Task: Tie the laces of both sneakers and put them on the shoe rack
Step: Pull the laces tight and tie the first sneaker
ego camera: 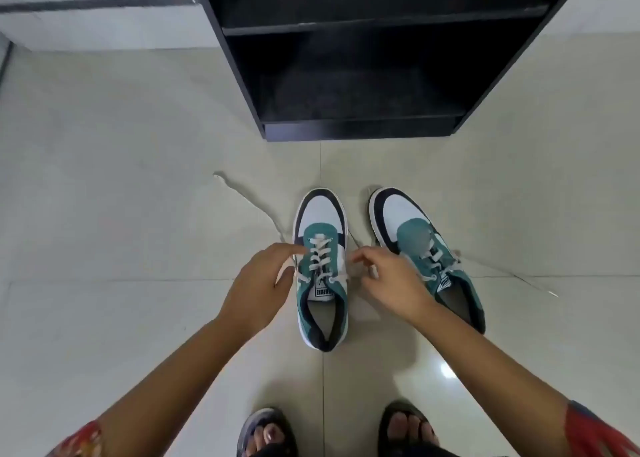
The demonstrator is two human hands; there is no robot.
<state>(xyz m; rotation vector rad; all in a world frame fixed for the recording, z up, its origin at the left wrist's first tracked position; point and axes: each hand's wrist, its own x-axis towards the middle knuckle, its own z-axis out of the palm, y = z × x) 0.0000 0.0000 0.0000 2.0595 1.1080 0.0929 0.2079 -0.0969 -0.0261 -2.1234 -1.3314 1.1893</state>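
Left sneaker [320, 269] stands on the pale tiled floor [138, 197], toe toward the shoe rack [363, 76], teal and white with a dark toe rim, laces untied. Left hand [258, 290] sits at its left side, fingers [294, 249] pinched narrow on one lace [249, 204] that trails away left across the tiles. Right hand [391, 280] is at the shoe's right side, fingers closed on the other lace end — its grip partly hidden. Right sneaker [426, 249] stands just beside the first, angled slightly outward, its laces [502, 269] loose and spilling right over the floor. The black rack stands beyond both shoes, well apart from them — shelves dark. Two sandalled feet [266, 436] show at the bottom edge, red patterned sleeves [595, 432] at the corners.
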